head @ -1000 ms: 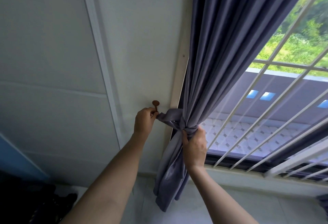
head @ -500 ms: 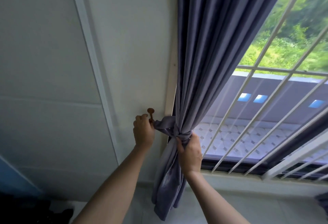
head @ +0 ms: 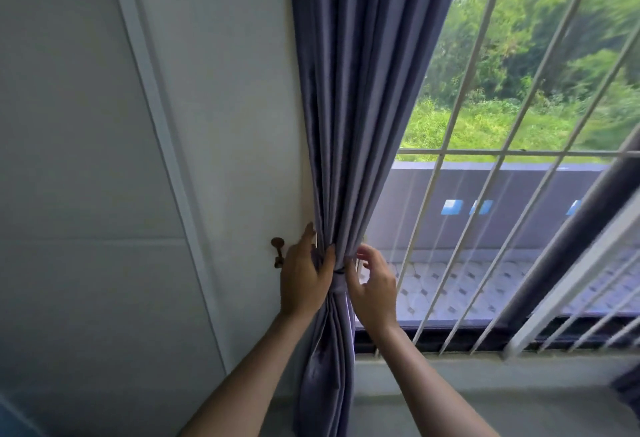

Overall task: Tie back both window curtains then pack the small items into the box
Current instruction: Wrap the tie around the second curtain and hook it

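A purple-grey curtain (head: 349, 97) hangs at the window's left edge, gathered into a narrow bunch at hand height. A matching fabric tieback (head: 340, 275) wraps the bunch between my hands. My left hand (head: 303, 279) presses against the bunch's left side, thumb on the fabric, just right of a small brown wall hook (head: 277, 249). My right hand (head: 375, 284) is on the right side, fingers curled and spread, fingertips at the tieback. The box and small items are out of view.
White window bars (head: 460, 229) run behind the curtain to the right. A grey sill (head: 450, 372) lies below. The white panelled wall (head: 104, 194) fills the left. A second curtain's edge (head: 628, 388) shows at bottom right.
My left hand left the hook and moved right onto the gathered curtain. My right hand released its grip under the knot and opened. The view tilted up and moved closer.
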The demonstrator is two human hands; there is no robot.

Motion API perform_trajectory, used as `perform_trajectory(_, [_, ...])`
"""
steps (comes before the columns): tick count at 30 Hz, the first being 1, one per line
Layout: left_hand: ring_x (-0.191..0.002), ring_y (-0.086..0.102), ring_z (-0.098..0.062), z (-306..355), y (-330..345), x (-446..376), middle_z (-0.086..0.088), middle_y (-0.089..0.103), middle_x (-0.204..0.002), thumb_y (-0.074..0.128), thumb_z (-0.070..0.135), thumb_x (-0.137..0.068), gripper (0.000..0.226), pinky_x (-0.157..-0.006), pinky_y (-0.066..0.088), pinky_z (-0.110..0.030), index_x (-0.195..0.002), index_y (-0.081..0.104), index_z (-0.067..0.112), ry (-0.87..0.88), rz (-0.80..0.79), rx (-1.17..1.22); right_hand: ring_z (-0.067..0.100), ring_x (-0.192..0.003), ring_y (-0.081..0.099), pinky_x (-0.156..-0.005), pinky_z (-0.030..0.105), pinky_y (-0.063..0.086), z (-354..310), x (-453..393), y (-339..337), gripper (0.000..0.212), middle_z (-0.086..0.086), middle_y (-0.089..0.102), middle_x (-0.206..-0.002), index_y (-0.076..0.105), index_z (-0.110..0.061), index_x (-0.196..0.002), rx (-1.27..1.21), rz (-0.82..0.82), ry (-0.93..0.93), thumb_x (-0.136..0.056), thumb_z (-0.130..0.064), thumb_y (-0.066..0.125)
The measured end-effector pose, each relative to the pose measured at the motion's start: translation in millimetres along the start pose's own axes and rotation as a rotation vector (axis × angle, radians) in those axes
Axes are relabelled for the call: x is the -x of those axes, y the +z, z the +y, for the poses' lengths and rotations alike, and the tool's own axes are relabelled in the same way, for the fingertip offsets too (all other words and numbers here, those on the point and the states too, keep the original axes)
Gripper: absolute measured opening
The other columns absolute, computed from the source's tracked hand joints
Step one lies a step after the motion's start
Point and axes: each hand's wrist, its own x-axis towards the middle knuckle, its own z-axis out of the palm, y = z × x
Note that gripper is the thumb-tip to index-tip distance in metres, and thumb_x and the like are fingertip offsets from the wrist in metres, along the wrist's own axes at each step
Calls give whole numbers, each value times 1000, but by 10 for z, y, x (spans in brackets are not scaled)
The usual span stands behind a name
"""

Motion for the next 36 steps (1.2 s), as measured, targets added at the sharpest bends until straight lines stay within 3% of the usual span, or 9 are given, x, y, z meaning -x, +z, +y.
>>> perform_trajectory(5, [-88,64,-6,39,32,-115,8,68,-99,54,38,-91,29,-74,52,-24,-118,56,26,-26,-32,11,2,-86,58,-74,9,45,-12,-1,-38,16,-11,58,-94,58,-25,-103,5,-43,-60,-87,-25,61])
perform_trajectory(10, [-64,53,-3,129,12,33,1,62,-72,56,21,-94,15,-59,38,-3,-83,60,12,-3,92,18,23,-60,57,-49,37,48,150,-16,-13,24,0,55,-68,42,-19,-77,171,108,13,-94,-9,55])
perform_trajectory(13, [-59,53,-5,172,21,145,-1,60,-66,54,26,-92,18,-55,36,-7,-79,57,14,11,148,-4,24,-52,52,-43,37,44,158,-17,-73,24,1,54,-64,42,-16,-77,239,104,11,-93,-8,58])
perform_trajectory(17, [-71,63,-7,224,10,133,2,69,-80,58,25,-92,13,-60,39,-4,-94,64,13,-9,100,-7,20,-68,63,-55,35,49,119,-64,-189,16,-5,63,-77,47,-20,-84,176,20,54,-93,-20,60])
perform_trajectory(20, [-83,65,-1,292,-20,147,12,66,-100,64,31,-88,39,-69,46,-4,-122,48,24,-47,97,56,-4,-75,63,-65,17,52,-9,-106,-315,23,-24,61,-87,48,-25,-106,27,-9,27,-91,-31,63])
perform_trajectory(24, [-105,63,-11,358,-36,140,5,57,-123,66,34,-85,40,-80,53,-20,-115,40,35,75,229,51,-17,-81,60,-63,2,45,-226,-226,-389,30,-23,59,-98,38,-27,-119,-74,35,-167,-94,-28,54])
perform_trajectory(27, [-119,55,-19,346,-6,115,2,40,-141,56,39,-90,27,-83,56,-32,-110,47,25,243,232,-90,-6,-78,60,-60,-5,36,-274,-255,-381,31,-9,63,-100,39,-23,-119,17,66,-282,-95,-23,58])
perform_trajectory(32, [-127,47,-17,402,-5,104,1,39,-144,56,42,-87,33,-90,52,-31,-115,45,27,146,278,-46,7,-66,65,-57,9,42,-188,-206,-314,34,-4,70,-92,49,-21,-112,148,84,-310,-86,-26,70])
perform_trajectory(36, [-119,47,-4,373,31,56,3,40,-144,66,19,-86,22,-90,44,-16,-105,55,24,148,223,-62,11,-54,53,-45,21,43,-22,-140,-198,23,-7,60,-77,49,-20,-84,295,20,-255,-84,-15,71])
